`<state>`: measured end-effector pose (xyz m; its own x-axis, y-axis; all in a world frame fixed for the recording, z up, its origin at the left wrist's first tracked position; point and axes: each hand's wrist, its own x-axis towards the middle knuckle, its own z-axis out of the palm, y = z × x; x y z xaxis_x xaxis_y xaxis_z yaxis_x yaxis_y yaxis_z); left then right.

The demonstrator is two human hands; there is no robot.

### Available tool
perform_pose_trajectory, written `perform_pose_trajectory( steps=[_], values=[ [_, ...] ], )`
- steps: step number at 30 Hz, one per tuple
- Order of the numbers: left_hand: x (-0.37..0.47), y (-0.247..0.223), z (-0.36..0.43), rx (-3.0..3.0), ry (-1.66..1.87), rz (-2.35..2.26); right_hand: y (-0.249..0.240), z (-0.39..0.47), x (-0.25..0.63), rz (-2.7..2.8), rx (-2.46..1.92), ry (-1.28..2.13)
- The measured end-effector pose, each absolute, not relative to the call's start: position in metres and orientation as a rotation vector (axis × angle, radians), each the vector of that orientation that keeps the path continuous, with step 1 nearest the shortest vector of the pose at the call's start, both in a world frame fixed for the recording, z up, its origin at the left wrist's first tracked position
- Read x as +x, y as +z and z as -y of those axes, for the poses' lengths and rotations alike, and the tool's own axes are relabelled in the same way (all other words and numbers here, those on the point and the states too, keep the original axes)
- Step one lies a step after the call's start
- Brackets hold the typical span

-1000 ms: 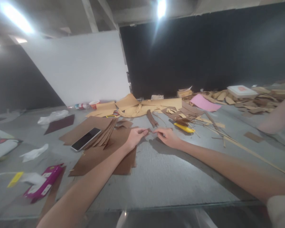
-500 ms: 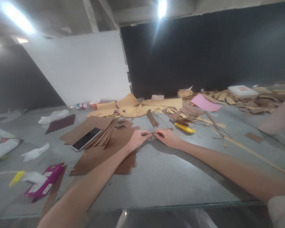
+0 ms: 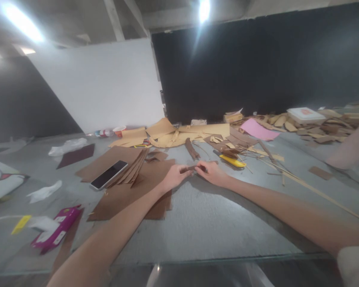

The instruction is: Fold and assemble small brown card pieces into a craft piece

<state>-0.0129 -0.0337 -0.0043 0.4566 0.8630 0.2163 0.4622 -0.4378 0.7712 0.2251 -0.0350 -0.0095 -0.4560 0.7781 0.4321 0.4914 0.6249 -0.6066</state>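
Note:
A small brown strip (image 3: pixel 192 168) lies between the fingertips of my left hand (image 3: pixel 176 175) and my right hand (image 3: pixel 212 173). Both hands are closed in a pinch and almost meet above the table. Fingers cover most of the strip, so its full shape is hidden. Under my left wrist and forearm are large brown sheets (image 3: pixel 116 205). Just beyond the hands lies a curved brown scrap (image 3: pixel 192 149). A yellow utility knife (image 3: pixel 232 161) rests to the right of my right hand.
A phone (image 3: pixel 109 175) lies on stacked brown pieces at left. Nearer stands a purple power strip (image 3: pixel 58 231) with a white plug and cable. Tan sheets (image 3: pixel 203 130), a pink sheet (image 3: pixel 259 129) and a white box (image 3: pixel 306 115) line the back. Long thin strips (image 3: pixel 320 194) cross the right side.
My fingers have shifted slightly on the small brown strip, and more of it shows between them now. The forearms and the surrounding things have hardly moved.

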Motion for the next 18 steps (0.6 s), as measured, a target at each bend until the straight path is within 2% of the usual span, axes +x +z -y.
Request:
perform_pose_trajectory(
  steps=[18],
  values=[
    [-0.0098,0.0009,0.0410,2.141,0.756,-1.094,-0.0119,0.0346,0.2250,2.175,-0.993,0.527]
  ],
)
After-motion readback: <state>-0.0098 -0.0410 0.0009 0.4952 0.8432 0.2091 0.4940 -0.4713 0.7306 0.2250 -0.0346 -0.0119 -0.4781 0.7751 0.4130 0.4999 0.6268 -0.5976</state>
